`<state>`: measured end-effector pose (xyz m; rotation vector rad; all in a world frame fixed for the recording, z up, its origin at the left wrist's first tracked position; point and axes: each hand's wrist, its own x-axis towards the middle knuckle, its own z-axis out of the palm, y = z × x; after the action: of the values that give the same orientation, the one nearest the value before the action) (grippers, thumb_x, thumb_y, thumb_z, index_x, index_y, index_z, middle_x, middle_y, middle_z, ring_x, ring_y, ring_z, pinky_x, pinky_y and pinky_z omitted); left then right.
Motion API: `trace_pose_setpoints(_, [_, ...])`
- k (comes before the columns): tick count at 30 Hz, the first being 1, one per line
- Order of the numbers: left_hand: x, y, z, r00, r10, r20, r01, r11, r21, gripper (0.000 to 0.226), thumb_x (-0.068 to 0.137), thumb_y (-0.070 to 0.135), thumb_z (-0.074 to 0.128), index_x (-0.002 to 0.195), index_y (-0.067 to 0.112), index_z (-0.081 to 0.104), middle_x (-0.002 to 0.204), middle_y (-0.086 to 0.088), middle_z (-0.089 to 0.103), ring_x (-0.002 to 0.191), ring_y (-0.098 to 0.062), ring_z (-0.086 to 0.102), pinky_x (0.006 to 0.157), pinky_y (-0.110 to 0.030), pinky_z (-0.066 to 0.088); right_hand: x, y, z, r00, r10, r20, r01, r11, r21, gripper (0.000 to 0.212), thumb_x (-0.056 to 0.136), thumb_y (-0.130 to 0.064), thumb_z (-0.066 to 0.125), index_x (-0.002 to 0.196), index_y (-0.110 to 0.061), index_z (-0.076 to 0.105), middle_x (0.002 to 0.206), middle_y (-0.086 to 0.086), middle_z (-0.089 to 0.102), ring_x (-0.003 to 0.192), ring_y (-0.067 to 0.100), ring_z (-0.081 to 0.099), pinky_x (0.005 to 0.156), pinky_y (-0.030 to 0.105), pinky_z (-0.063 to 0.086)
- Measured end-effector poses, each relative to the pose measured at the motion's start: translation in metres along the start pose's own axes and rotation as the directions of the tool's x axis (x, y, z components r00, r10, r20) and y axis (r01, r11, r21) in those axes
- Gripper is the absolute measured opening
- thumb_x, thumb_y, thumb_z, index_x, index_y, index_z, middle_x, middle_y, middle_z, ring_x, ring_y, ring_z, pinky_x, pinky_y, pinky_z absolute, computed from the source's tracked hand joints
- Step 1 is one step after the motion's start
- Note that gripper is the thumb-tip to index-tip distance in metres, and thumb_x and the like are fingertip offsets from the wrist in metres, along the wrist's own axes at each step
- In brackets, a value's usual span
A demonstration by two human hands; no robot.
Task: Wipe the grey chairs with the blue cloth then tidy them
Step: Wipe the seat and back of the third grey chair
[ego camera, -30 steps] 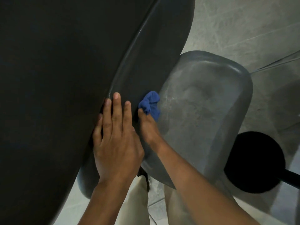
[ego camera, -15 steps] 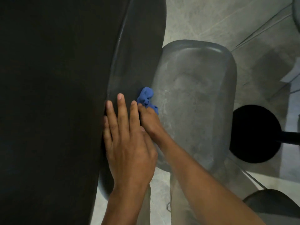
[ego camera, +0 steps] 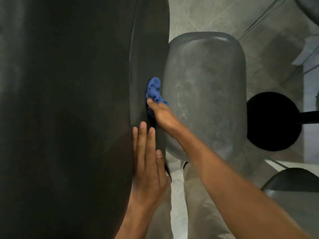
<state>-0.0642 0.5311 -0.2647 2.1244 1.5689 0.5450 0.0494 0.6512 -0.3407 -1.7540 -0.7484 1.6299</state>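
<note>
A big dark table top (ego camera: pixel 65 109) fills the left side and runs off the picture, so most of it is too dark to make out. The right hand (ego camera: pixel 161 113) pinches a bunched-up blue cloth (ego camera: pixel 154 89) and presses it on the table's curved edge, just beside the grey chair seat (ego camera: pixel 205 94). Its fingers are hidden under the cloth. The left hand (ego camera: pixel 148 169) lies flat and open on the table edge, holding nothing. A black round base (ego camera: pixel 272 121) sits on the floor (ego camera: pixel 215 12) to the right. Another chair (ego camera: pixel 293 181) is cut off at the bottom right.
</note>
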Motion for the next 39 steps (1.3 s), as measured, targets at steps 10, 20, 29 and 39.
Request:
trace_pose_setpoints(10, [-0.047, -0.016, 0.012, 0.976, 0.002, -0.218, -0.017, 0.998, -0.065, 0.048, 0.099, 0.008, 0.044, 0.142, -0.015, 0.043, 0.157, -0.016, 0.033, 0.156, -0.011, 0.022, 0.126, -0.025, 0.018, -0.109, 0.035, -0.004, 0.985, -0.035, 0.166, 0.05, 0.995, -0.086, 0.046, 0.104, -0.052, 0.041, 0.149, -0.039, 0.043, 0.143, -0.01, 0.055, 0.129, 0.007, 0.049, 0.112, 0.034, 0.036])
trace_pose_setpoints(20, [-0.049, 0.005, 0.034, 0.889, -0.33, -0.317, 0.268, 0.937, -0.224, 0.052, 0.109, 0.024, 0.034, 0.158, 0.01, 0.028, 0.163, -0.007, 0.025, 0.153, 0.001, 0.018, 0.122, -0.016, 0.018, -0.114, -0.01, 0.006, 0.957, -0.217, 0.194, 0.218, 0.976, 0.016, 0.061, 0.107, -0.04, 0.041, 0.159, -0.046, 0.008, 0.168, -0.01, 0.013, 0.154, 0.012, 0.013, 0.125, 0.031, 0.014])
trace_pose_setpoints(29, [-0.065, -0.011, 0.026, 0.881, -0.403, -0.25, 0.235, 0.829, -0.508, 0.047, 0.108, 0.03, 0.032, 0.154, 0.039, 0.03, 0.162, 0.006, 0.04, 0.15, -0.01, 0.036, 0.122, -0.05, 0.033, -0.127, 0.002, 0.018, 0.964, -0.249, 0.093, 0.258, 0.96, -0.107, 0.058, 0.107, -0.034, 0.044, 0.16, -0.035, 0.019, 0.166, -0.008, 0.022, 0.15, 0.009, 0.024, 0.123, 0.028, 0.019])
trace_pose_setpoints(39, [-0.056, -0.043, 0.011, 0.886, -0.456, -0.078, 0.28, 0.664, -0.693, 0.064, 0.102, 0.06, 0.042, 0.127, 0.005, 0.063, 0.128, -0.017, 0.066, 0.123, -0.033, 0.062, 0.108, -0.06, 0.045, -0.209, 0.055, 0.045, 0.982, -0.19, 0.006, 0.19, 0.979, -0.069, 0.053, 0.106, -0.049, 0.038, 0.156, -0.051, 0.019, 0.161, -0.02, 0.03, 0.146, 0.006, 0.033, 0.12, 0.028, 0.029])
